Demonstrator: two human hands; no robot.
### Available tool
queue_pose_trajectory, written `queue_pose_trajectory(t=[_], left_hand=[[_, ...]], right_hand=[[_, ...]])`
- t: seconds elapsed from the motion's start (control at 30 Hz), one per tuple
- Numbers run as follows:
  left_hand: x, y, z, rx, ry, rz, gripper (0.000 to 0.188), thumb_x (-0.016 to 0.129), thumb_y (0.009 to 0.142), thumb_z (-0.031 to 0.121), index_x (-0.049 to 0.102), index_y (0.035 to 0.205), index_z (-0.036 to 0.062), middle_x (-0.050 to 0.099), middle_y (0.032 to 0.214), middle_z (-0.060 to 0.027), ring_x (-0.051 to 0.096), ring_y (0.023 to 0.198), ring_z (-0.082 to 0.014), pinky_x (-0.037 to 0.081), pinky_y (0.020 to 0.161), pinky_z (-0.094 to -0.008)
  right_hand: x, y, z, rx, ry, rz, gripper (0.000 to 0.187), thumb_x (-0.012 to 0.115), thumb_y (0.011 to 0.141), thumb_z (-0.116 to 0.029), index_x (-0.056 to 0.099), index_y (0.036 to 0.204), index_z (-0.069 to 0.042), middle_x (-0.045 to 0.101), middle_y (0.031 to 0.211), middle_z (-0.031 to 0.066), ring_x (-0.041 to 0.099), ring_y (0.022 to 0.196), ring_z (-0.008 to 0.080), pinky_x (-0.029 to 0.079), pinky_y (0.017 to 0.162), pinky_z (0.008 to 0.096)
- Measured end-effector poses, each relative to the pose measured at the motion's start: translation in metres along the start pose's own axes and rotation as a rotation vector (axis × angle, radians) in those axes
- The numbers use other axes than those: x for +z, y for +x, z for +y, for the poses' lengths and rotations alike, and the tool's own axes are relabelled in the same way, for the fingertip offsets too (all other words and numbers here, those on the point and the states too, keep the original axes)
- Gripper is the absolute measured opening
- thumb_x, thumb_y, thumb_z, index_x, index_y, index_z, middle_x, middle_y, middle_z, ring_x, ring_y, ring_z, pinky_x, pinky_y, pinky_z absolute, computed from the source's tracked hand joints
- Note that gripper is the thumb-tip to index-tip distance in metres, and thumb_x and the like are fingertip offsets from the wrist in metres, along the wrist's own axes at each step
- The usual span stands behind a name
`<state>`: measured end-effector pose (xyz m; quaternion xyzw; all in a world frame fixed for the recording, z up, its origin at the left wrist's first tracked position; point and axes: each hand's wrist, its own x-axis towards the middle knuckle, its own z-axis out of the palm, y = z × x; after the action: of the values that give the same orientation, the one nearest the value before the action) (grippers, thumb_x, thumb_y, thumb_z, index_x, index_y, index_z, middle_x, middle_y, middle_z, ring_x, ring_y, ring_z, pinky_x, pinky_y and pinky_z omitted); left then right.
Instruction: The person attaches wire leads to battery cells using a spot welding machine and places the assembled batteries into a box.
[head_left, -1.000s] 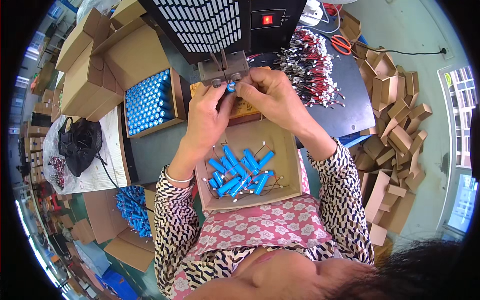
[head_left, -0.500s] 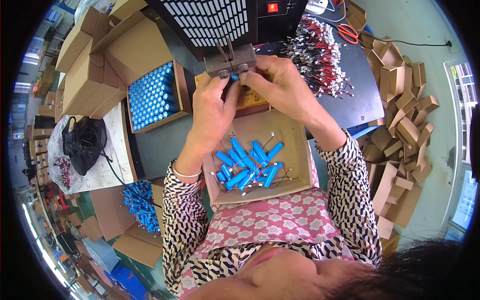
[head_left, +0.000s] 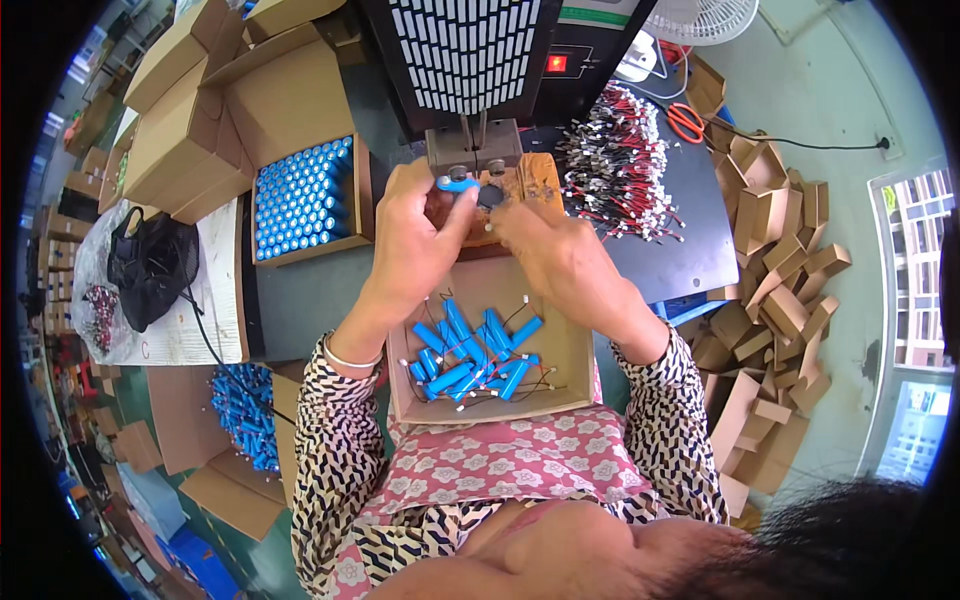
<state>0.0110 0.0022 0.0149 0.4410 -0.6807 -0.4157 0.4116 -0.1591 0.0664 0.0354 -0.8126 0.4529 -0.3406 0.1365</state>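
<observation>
My left hand (head_left: pixel 415 225) pinches a blue cylindrical battery cell (head_left: pixel 457 184), its end turned up, just below the electrodes of a black welding machine (head_left: pixel 480 133). Beside it my right hand (head_left: pixel 565 255) has its fingers drawn together over the worn wooden block (head_left: pixel 541 183); what they hold, if anything, is too small or blurred to name. Below both hands, an open cardboard tray (head_left: pixel 575 370) holds several blue cells (head_left: pixel 462 335) with thin wire leads and white connectors.
At the left, a cardboard box (head_left: pixel 362 205) holds upright blue cells. A pile of red-black leads (head_left: pixel 620 165) lies right of the machine, near orange-handled scissors (head_left: pixel 685 122). Lower left stands a carton of blue cells (head_left: pixel 245 415); empty small boxes (head_left: pixel 780 280) are heaped at the right.
Both hands have come away from the electrodes, toward me. My left hand has drawn the cell out to the left, and my right hand has moved apart from it. The view has shifted slightly.
</observation>
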Motion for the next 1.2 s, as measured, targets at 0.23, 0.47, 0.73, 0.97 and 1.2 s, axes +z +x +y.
queue_pose_trajectory(t=[0.23,0.47,0.73,0.97,1.2], left_hand=[[0.002,0.006,-0.010,0.391,0.312,-0.004,0.021,0.067,0.078,0.001,0.064,0.098,0.0035,0.060,0.091,-0.0145,0.058,0.078,-0.0314,0.046,0.068,-0.0371],[0.005,0.007,-0.007,0.427,0.295,-0.026,0.030,0.064,0.077,-0.005,0.062,0.105,0.0038,0.060,0.101,-0.0170,0.059,0.087,-0.0377,0.047,0.073,-0.0421],[0.009,0.010,-0.008,0.429,0.234,-0.039,0.036,0.062,0.075,-0.010,0.061,0.108,0.0041,0.060,0.102,-0.0172,0.059,0.089,-0.0387,0.048,0.074,-0.0424],[0.000,0.008,-0.007,0.441,0.274,0.006,0.025,0.062,0.076,-0.006,0.062,0.101,0.0010,0.058,0.100,-0.0180,0.058,0.088,-0.0395,0.047,0.074,-0.0430],[-0.023,0.005,-0.007,0.419,0.086,-0.123,0.024,0.059,0.078,-0.004,0.061,0.102,-0.0020,0.057,0.099,-0.0148,0.060,0.080,-0.0267,0.050,0.068,-0.0324]], right_hand=[[0.003,0.020,0.006,0.339,0.447,0.213,0.007,0.057,0.090,-0.003,0.058,0.093,0.003,0.056,0.079,0.0047,0.055,0.066,0.0121,0.045,0.058,0.0261],[0.010,0.030,0.014,0.462,0.507,0.254,0.018,0.062,0.086,-0.012,0.059,0.084,0.005,0.064,0.072,0.0135,0.058,0.060,0.0159,0.045,0.056,0.0314],[0.010,0.033,0.017,0.458,0.449,0.272,0.018,0.062,0.084,-0.011,0.059,0.082,0.007,0.061,0.064,0.0156,0.056,0.055,0.0160,0.043,0.052,0.0328],[0.023,0.037,0.021,0.348,0.563,0.316,0.014,0.061,0.084,-0.009,0.062,0.086,0.005,0.062,0.069,0.0132,0.054,0.058,0.0148,0.043,0.054,0.0306],[-0.006,0.021,0.016,0.194,0.380,-0.050,0.009,0.064,0.081,-0.009,0.065,0.085,-0.001,0.057,0.078,0.0077,0.054,0.085,0.0212,0.042,0.088,0.0363]])
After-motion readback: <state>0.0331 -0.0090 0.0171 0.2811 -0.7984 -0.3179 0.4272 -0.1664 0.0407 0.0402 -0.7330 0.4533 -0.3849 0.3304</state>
